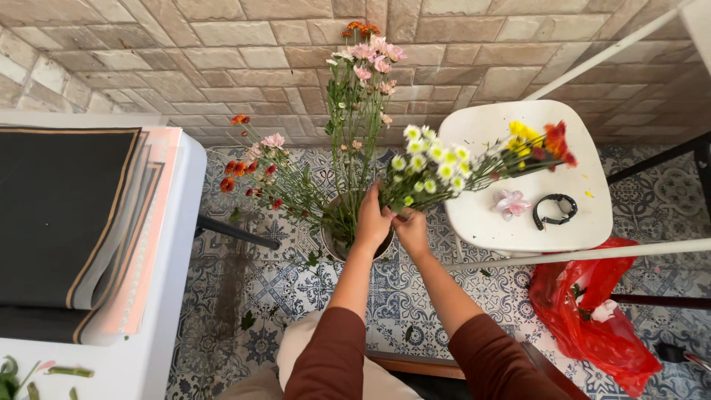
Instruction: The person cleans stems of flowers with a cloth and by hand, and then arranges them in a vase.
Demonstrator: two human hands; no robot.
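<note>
White table point(159, 326): far left of my fingers, stacked with dark wrapping sheets point(55, 222).
White stool point(518, 215): just right of my fingers.
Bucket point(331, 248): under my left hand point(372, 222).
Bouquet point(437, 169): stems inside my curled left fingers, blooms fanning rightward.
Right hand point(412, 231): fingertips pinching one stem beside my left.

Soft, even daylight, bright and sharp; glare whitens the stool point(489, 215), faint shadows beneath it, wide-lens bending toward the edges.
</note>
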